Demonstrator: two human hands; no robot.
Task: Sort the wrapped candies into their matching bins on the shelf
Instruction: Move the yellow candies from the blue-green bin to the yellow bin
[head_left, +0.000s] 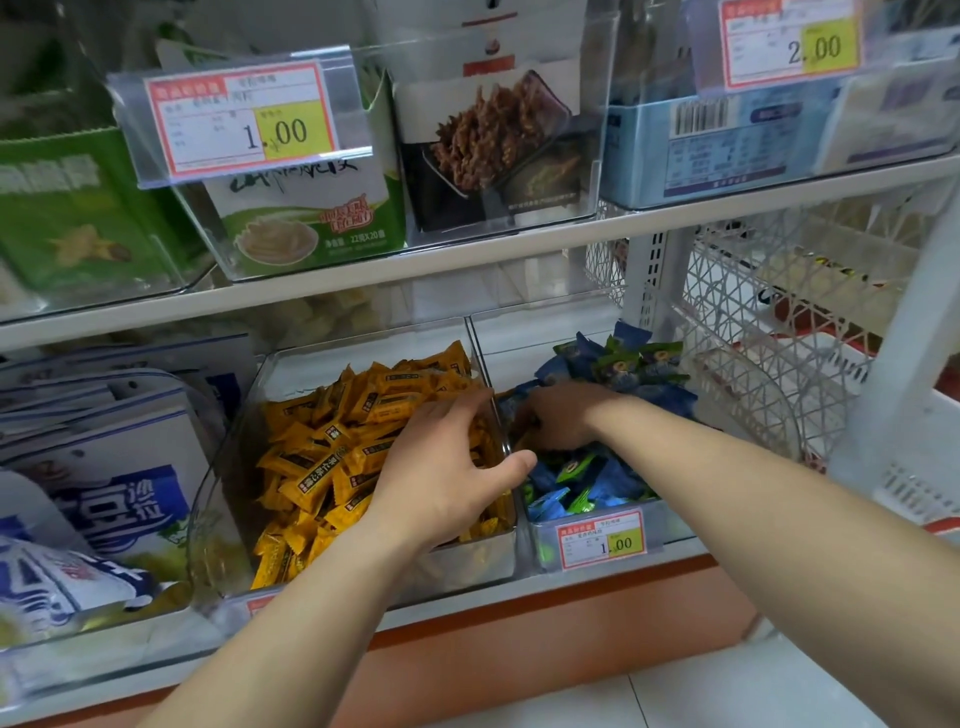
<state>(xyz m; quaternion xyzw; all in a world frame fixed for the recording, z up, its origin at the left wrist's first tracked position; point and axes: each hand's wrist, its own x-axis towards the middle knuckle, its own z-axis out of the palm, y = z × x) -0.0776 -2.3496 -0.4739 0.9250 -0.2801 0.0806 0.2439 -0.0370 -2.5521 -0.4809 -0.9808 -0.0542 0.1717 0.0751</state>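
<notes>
Yellow candies fill the left bin; left hand lies over its right edge, grip apart, thumb across the shared wall. Right hand, hard against that wall, digs among blue-green candies in the right bin; grip buried, state unclear.

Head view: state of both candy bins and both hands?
Clear plastic bin of yellow wrapped candies: open-topped, heaped.
Clear plastic bin of blue and green wrapped candies: open-topped, full.
Left hand: fingers relaxed, over the yellow bin's right wall.
Right hand: in the blue-green candies, fingertips hidden.
</notes>
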